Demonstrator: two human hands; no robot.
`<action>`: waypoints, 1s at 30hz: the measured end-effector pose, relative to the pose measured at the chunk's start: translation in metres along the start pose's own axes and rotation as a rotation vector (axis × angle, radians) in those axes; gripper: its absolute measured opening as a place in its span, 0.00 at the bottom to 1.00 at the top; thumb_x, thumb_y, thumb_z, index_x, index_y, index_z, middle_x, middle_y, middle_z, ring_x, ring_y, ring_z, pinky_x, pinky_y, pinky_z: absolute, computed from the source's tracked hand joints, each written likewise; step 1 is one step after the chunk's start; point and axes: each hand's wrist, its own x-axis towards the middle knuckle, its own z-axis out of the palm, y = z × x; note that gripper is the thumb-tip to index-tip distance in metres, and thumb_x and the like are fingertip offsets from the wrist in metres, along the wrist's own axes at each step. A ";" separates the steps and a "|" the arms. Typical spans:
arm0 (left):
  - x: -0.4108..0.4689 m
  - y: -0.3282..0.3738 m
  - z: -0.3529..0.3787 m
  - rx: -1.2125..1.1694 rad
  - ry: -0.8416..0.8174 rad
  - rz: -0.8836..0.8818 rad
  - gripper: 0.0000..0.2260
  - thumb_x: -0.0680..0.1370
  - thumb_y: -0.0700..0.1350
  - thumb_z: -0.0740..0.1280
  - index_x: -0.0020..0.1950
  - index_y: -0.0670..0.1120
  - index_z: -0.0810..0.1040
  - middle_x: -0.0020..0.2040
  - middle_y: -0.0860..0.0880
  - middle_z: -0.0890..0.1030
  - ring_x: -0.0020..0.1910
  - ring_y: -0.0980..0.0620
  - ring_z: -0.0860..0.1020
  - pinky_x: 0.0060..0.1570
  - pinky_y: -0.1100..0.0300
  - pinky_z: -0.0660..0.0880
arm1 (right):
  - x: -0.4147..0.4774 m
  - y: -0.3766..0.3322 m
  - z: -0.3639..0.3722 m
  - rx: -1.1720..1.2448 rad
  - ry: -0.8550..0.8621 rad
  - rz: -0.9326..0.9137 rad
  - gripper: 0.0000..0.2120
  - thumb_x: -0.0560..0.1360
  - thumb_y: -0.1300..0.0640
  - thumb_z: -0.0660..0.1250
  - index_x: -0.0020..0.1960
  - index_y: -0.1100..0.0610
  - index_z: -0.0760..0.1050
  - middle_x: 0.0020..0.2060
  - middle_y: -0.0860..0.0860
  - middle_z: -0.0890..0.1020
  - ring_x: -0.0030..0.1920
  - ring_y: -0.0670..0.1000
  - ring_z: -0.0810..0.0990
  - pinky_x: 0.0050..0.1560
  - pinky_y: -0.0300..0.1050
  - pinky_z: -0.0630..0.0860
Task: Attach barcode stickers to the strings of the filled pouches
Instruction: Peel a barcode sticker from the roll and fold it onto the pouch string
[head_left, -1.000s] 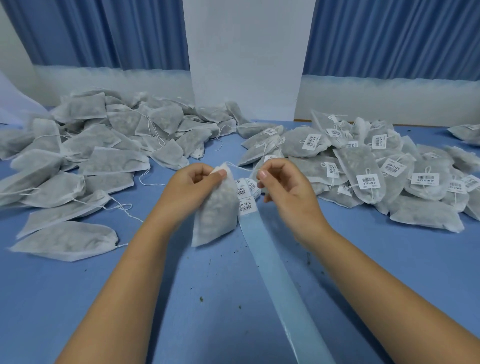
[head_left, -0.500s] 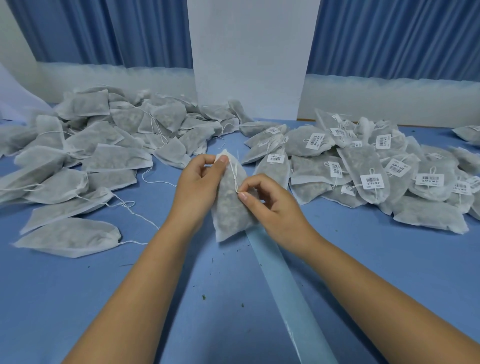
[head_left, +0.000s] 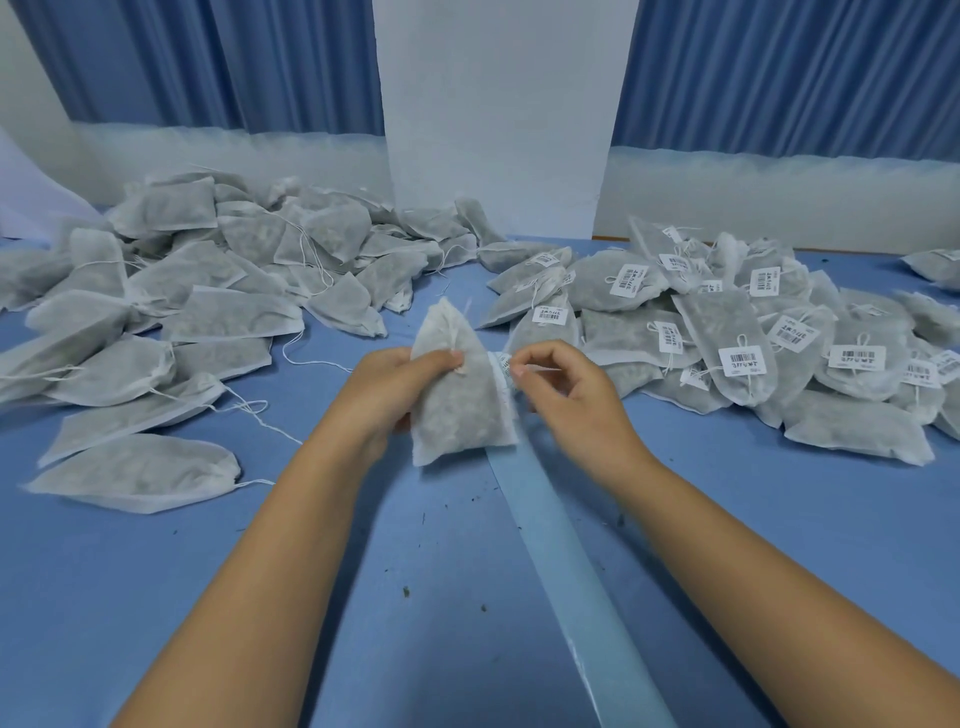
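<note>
Left hand (head_left: 402, 389) fingers clamped on grey-filled white mesh pouch (head_left: 457, 415), held upright mid blue worktop (head_left: 156, 597) so I can reach its white string (head_left: 453, 338); right hand (head_left: 569, 402) fingers pinch white barcode sticker (head_left: 503, 364) at pale-blue backing strip's (head_left: 571, 561) far end.

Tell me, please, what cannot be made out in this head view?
Head view only:
- sticker pinched by the right hand: half hidden behind the held pouch in the left hand; print blurred.
- backing strip: far end behind the pouch, near end cut off by the bottom edge.
- labels on the right pile: too small to read.
</note>
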 end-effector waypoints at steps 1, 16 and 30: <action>0.004 -0.001 -0.005 -0.012 0.055 -0.033 0.06 0.74 0.47 0.73 0.43 0.46 0.82 0.40 0.48 0.86 0.37 0.51 0.83 0.43 0.58 0.77 | 0.002 0.003 -0.002 -0.052 0.042 0.055 0.04 0.77 0.60 0.68 0.47 0.52 0.76 0.49 0.46 0.81 0.44 0.42 0.79 0.47 0.35 0.73; 0.013 -0.010 -0.017 -0.474 -0.290 -0.432 0.07 0.75 0.47 0.70 0.50 0.47 0.79 0.42 0.51 0.83 0.38 0.55 0.81 0.41 0.62 0.78 | 0.002 0.021 -0.002 -0.060 -0.136 0.136 0.10 0.75 0.63 0.71 0.50 0.50 0.75 0.35 0.49 0.82 0.34 0.48 0.73 0.39 0.37 0.71; 0.015 -0.011 -0.011 -0.612 -0.433 -0.518 0.20 0.70 0.45 0.69 0.61 0.42 0.75 0.43 0.45 0.85 0.26 0.56 0.76 0.22 0.67 0.74 | -0.003 0.022 -0.002 -0.259 -0.038 -0.122 0.11 0.73 0.61 0.72 0.47 0.45 0.80 0.37 0.44 0.82 0.38 0.42 0.79 0.42 0.28 0.71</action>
